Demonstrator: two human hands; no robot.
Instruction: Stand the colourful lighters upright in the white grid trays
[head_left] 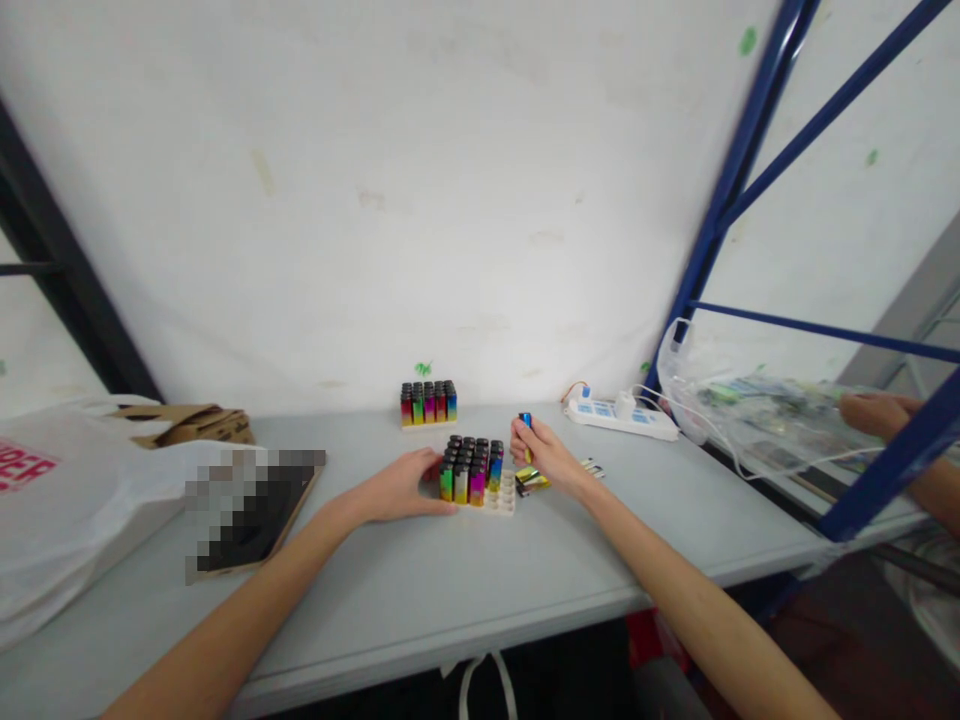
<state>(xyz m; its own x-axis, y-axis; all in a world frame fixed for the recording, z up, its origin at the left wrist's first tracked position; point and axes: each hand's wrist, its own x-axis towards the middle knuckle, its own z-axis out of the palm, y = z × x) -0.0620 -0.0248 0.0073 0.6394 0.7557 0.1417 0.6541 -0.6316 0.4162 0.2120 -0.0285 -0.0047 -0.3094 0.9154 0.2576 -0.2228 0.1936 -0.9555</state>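
A pale tray [506, 495] with round holes stands on the table, filled with upright lighters [461, 485] in metallic rainbow colours with black tops. Its right-hand holes show bare. My left hand [405, 487] holds the tray's left end, thumb along the front and fingers toward the back. Pinched upright in my right hand [544, 450] is a single lighter [527, 425], blue above and yellow below, just right of the tray and apart from it. Beneath that hand, loose lighters [532, 482] lie on the tabletop, partly hidden by the wrist.
Against the wall stands a second tray of lighters [428, 403]. A white power strip [622, 418] with cables lies at the back right, beside a blue metal frame [705, 240]. Plastic bags [75, 490], cardboard [199, 425] and a dark flat panel [259, 515] occupy the left. Another person's hand [874, 412] shows far right.
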